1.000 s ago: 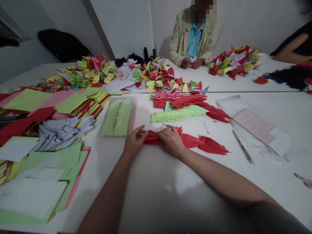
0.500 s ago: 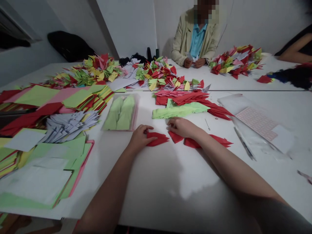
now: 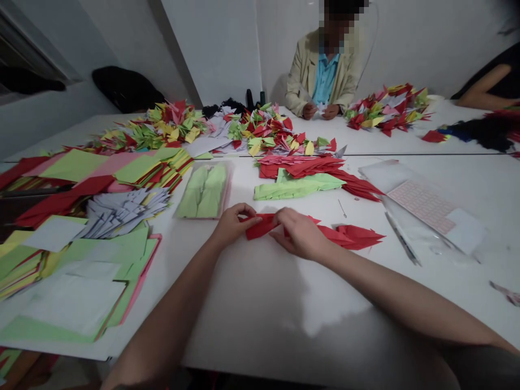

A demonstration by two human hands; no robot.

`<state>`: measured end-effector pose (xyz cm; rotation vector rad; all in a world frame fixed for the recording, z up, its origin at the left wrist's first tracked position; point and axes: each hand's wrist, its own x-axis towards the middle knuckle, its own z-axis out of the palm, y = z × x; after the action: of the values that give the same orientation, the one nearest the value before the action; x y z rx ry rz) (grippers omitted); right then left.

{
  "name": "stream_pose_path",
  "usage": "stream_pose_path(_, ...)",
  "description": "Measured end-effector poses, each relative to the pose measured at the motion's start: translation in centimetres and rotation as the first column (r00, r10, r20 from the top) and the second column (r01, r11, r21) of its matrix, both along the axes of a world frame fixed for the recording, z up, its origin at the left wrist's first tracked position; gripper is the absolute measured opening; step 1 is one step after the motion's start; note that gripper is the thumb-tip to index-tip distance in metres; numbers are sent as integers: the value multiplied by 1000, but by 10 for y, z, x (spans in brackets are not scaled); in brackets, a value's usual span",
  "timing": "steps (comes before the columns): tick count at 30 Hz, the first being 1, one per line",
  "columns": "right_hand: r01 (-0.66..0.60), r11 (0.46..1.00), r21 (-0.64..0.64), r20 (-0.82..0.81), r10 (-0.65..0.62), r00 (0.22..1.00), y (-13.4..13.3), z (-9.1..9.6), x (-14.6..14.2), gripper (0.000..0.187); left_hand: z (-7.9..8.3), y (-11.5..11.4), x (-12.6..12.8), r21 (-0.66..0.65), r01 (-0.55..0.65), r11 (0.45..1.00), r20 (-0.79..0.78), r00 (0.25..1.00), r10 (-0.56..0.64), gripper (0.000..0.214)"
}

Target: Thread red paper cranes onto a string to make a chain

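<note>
Left hand point(image 3: 235, 225): pinching the left end of the red paper point(image 3: 260, 227).
Right hand point(image 3: 298, 234): curled at its right end; I can't tell whether it pinches.
Red paper: between both hands, nearer me than the green strip point(image 3: 298, 187).
Change: hands apart half a second ago; now both meet here, two-handed work, I judge.

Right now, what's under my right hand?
Red folded paper disappears beneath the fingers of your right hand, and more red folded pieces show beyond it, to the right. Your palm covers the stretch between, so I can't tell whether they meet there.
</note>
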<state>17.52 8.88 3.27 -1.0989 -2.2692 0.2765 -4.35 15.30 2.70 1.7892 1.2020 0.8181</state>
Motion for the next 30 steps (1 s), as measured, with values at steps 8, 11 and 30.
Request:
stream_pose_path(8,-72,924,-375,-248,-25,968,46,-13,18,19,-8,17,17,129,40,991,207,976,-67,37)
stream_pose_path(11,1,933,-359,-260,-101,960,49,-20,23,18,-20,22,18,79,37,996,231,971,-54,59)
stream_pose_path(30,-5,902,-432,-198,-89,976,41,21,60,23,-33,12,12,354,102,930,-163,986,-46,17)
